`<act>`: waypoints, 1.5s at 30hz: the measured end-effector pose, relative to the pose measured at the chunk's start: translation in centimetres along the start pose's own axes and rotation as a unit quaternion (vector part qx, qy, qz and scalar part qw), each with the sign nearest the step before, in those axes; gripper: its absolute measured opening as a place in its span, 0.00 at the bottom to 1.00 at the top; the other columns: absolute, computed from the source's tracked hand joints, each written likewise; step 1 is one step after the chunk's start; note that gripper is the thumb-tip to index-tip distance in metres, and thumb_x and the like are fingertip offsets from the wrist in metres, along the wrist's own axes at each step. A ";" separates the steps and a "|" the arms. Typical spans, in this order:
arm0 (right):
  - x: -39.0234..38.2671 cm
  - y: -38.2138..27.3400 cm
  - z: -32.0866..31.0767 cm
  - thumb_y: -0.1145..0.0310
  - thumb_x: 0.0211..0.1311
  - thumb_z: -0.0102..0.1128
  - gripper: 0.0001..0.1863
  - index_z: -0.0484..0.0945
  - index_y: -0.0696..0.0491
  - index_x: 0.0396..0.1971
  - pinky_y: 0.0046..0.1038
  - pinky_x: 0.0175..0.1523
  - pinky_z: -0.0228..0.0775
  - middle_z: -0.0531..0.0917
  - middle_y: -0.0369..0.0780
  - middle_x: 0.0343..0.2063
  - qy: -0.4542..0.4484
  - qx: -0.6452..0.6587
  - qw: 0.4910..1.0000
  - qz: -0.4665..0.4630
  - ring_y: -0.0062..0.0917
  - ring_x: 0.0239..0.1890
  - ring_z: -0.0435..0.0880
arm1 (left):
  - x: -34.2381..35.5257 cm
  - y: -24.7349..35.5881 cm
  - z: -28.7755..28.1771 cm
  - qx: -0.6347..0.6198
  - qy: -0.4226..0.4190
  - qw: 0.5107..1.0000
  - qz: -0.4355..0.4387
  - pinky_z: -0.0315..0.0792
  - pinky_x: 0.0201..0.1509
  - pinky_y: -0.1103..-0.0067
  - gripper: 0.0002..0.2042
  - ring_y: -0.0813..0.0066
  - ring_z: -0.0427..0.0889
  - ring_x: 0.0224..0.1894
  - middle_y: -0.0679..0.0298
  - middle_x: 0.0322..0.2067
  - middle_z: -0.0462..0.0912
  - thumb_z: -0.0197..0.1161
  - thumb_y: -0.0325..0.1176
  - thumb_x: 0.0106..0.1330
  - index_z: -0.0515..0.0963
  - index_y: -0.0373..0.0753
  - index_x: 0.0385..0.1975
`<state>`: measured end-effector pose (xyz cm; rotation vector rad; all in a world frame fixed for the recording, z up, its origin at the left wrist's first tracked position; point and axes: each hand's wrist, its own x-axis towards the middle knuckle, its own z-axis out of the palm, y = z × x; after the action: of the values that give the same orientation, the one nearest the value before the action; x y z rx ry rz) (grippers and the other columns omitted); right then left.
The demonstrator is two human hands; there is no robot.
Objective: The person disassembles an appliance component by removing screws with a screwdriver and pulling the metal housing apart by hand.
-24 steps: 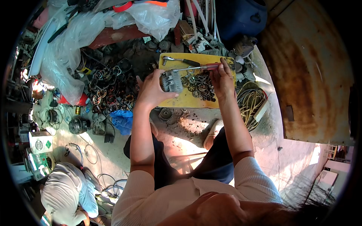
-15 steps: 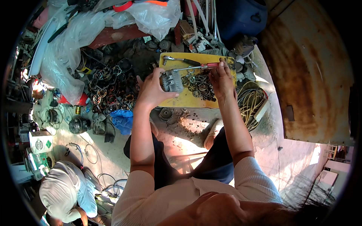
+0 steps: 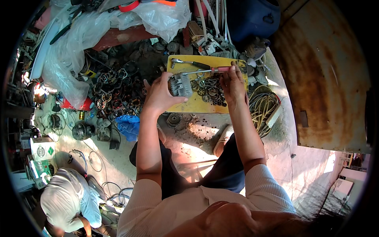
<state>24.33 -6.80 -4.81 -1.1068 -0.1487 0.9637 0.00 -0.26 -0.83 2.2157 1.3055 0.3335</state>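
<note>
My left hand (image 3: 159,93) grips a grey finned metal motor housing (image 3: 182,86) above the left part of a yellow board (image 3: 185,106). In my right hand (image 3: 234,85) is the red handle of a screwdriver (image 3: 219,69). Its long metal shaft runs left, and the tip meets the upper edge of the housing. Behind the shaft lies a ratchet wrench (image 3: 189,62) with a dark handle. A heap of bolts and washers (image 3: 209,90) covers the middle of the board, between my hands.
Dark metal rings and scrap parts (image 3: 112,91) pile up left of the board. Coiled yellow cable (image 3: 261,106) lies to its right, near a rusty metal sheet (image 3: 327,79). A blue barrel (image 3: 252,19) stands behind. Another person (image 3: 69,201) bends down at the lower left.
Almost nothing differs. My right hand and the screwdriver have shifted very slightly, while the housing stays in my left hand.
</note>
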 end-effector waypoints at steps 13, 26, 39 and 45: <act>-0.2 -0.5 0.5 0.61 0.74 0.52 0.21 0.67 0.44 0.64 0.27 0.56 0.68 0.80 0.33 0.51 0.006 0.003 1.000 0.015 0.20 0.52 0.78 | -0.1 -0.1 0.2 -0.009 0.018 1.000 0.004 0.36 0.71 0.42 0.50 0.47 0.73 0.62 0.47 0.55 0.78 0.81 0.52 0.36 0.60 0.44 0.61; 1.2 0.8 -0.6 0.57 0.70 0.58 0.21 0.69 0.47 0.58 0.24 0.53 0.69 0.80 0.32 0.49 -0.025 0.060 0.998 0.019 0.18 0.49 0.79 | -0.1 0.4 -0.1 -0.016 0.015 1.000 -0.002 0.36 0.72 0.45 0.49 0.47 0.72 0.62 0.48 0.56 0.77 0.81 0.51 0.36 0.61 0.43 0.60; -0.9 -0.5 1.4 0.58 0.74 0.53 0.24 0.65 0.46 0.66 0.26 0.58 0.67 0.80 0.33 0.51 -0.004 0.012 1.000 -0.015 0.21 0.53 0.79 | -0.1 0.1 -0.3 -0.001 -0.001 1.000 -0.007 0.37 0.72 0.45 0.47 0.48 0.73 0.62 0.48 0.55 0.78 0.81 0.51 0.36 0.63 0.42 0.57; 0.7 0.7 -0.2 0.54 0.71 0.56 0.27 0.65 0.44 0.66 0.26 0.57 0.68 0.79 0.33 0.52 -0.030 0.006 0.999 -0.032 0.20 0.53 0.79 | 0.0 -0.1 -0.1 -0.001 -0.002 1.000 0.002 0.37 0.72 0.45 0.48 0.48 0.73 0.62 0.49 0.55 0.78 0.81 0.52 0.36 0.63 0.41 0.58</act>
<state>24.50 -6.39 -5.70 -1.0558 -0.2258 0.9396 -0.10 -0.16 -0.78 2.2168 1.2986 0.3302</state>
